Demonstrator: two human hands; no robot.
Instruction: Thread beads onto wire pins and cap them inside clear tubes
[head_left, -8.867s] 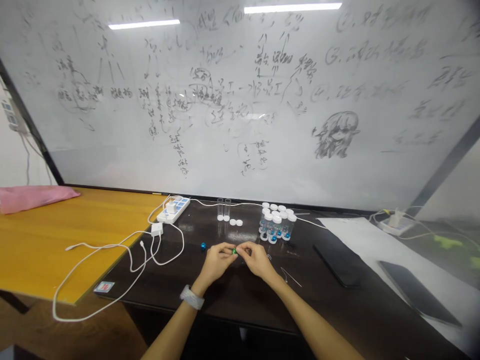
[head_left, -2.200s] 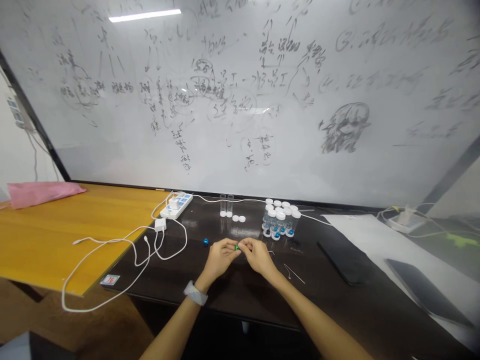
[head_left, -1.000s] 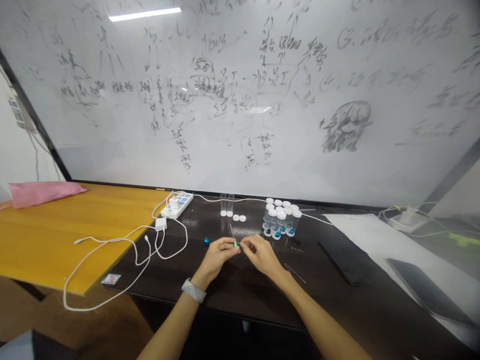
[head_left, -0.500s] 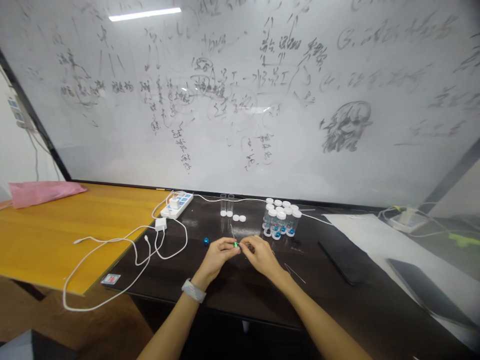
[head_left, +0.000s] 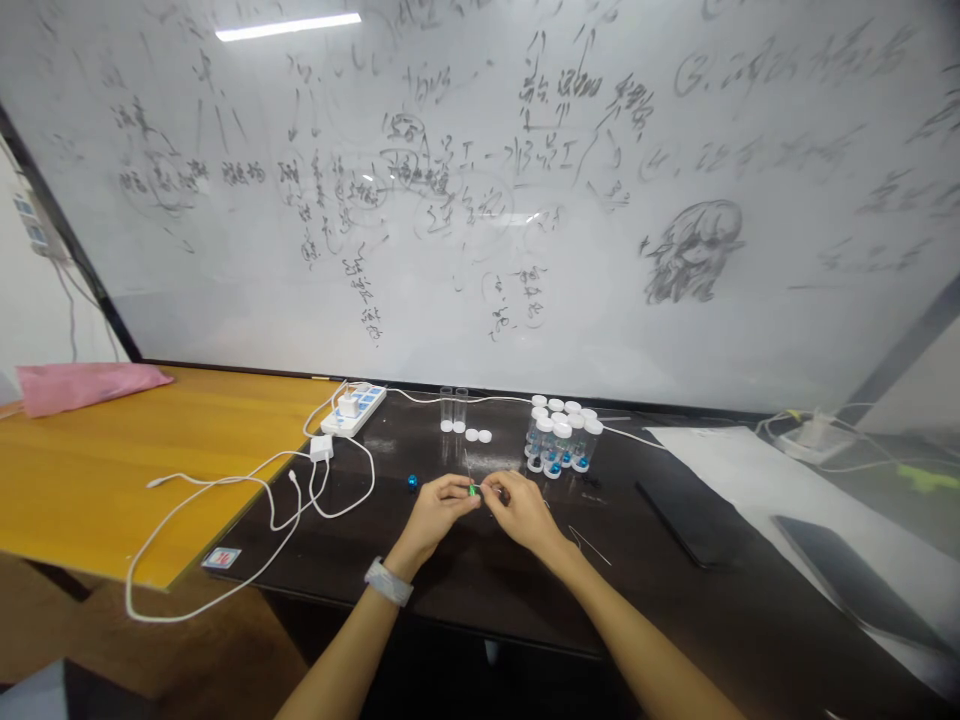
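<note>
My left hand (head_left: 441, 505), with a pale band on its wrist, is closed with a small shiny green piece (head_left: 472, 491) pinched at its fingertips. A thin wire-like strand (head_left: 466, 462) sticks up from beside the piece. My right hand (head_left: 519, 508) is closed in a pinch just to the right, close to the green piece; what its fingertips hold is too small to make out. Left of the hands, a shiny blue ball (head_left: 412, 482) lies on the dark table (head_left: 480, 590). Another thin wire (head_left: 592, 547) rests near my right forearm.
Capped clear tubes (head_left: 561, 445), several with blue balls inside, stand behind my right hand. Two clear tubes (head_left: 454, 408) and two white caps (head_left: 478, 436) are at the back. White cables with a power strip (head_left: 354, 410) lie left; a black flat device (head_left: 686, 525) lies right.
Both hands stay nearly in place. The green piece and the upright strand have tilted slightly between the fingertips.
</note>
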